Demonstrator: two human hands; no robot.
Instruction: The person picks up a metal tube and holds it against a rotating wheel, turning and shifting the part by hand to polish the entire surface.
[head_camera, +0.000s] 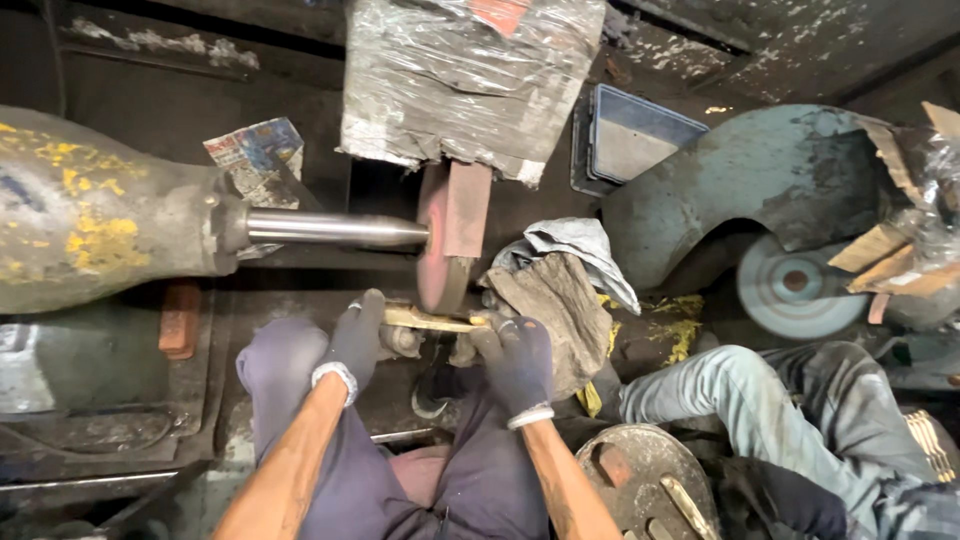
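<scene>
Both my hands wear dark gloves and grip a long brass piece (432, 319) by its two ends. My left hand (358, 338) holds the left end, my right hand (516, 355) the right end. The brass piece is pressed against the lower rim of a reddish buffing wheel (447, 238). The wheel sits on a steel shaft (335, 229) coming from a grey motor housing (90, 210) with yellow stains. A plastic-wrapped cover (465, 75) hangs over the wheel's top. My knees are below my hands.
A dirty rag (558, 290) lies right of the wheel. Another person's legs in light jeans (740, 400) reach in from the right. A round metal tray (640, 480) with brass parts sits at bottom right. A second wheel (795, 285) and guard (760, 175) stand farther right.
</scene>
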